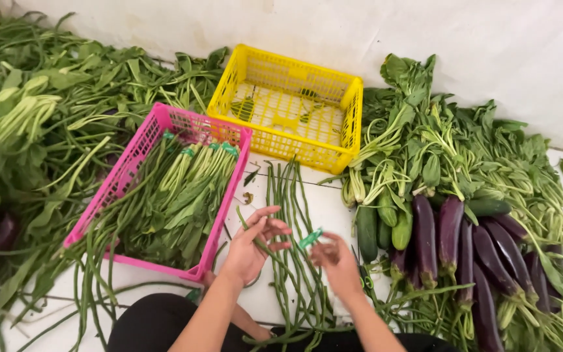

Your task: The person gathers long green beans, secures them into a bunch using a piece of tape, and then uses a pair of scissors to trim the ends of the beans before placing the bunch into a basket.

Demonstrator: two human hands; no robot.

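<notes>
A pink basket (139,151) at nine o'clock holds bundled leafy stalks (184,189). A yellow basket (353,111) sits at twelve o'clock, nearly bare. Loose greens (40,124) heap at ten o'clock. At three o'clock, spinach bunches (438,150) lie behind purple eggplants (451,228) and green cucumbers (367,231) on the white tiled floor (327,202).
</notes>
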